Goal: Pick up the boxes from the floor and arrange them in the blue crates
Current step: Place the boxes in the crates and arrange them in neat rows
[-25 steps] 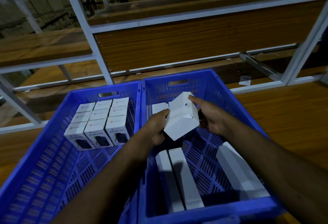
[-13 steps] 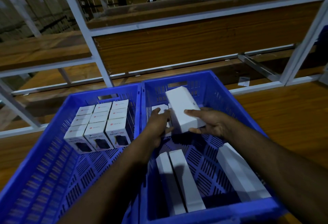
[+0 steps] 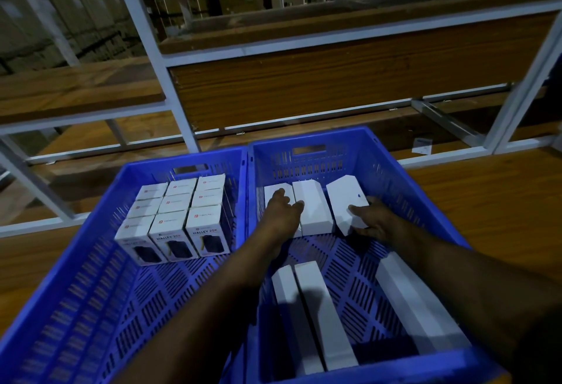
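a white box [image 3: 346, 205] is being set down at the far end of the right crate [image 3: 386, 167], gripped along its near edge by the right hand [image 3: 375, 220], fingers curled onto its top face. it sits skewed, a small gap left between it and the middle box [image 3: 311, 210] just beside the left hand [image 3: 281, 211]. the left hand rests with relaxed fingers across the leftmost box [image 3: 272, 196] and the edge of the middle one, steadying the row. for a tidy row, the held box should probably be turned square and slid left until flush, while the neighbours are kept pinned. below the wrists, two long boxes [image 3: 307, 313] lie side by side, and another [image 3: 416, 307] lies under the right forearm. left of the left arm, the other crate [image 3: 91, 262] holds printed boxes [image 3: 176, 219] packed upright in rows.
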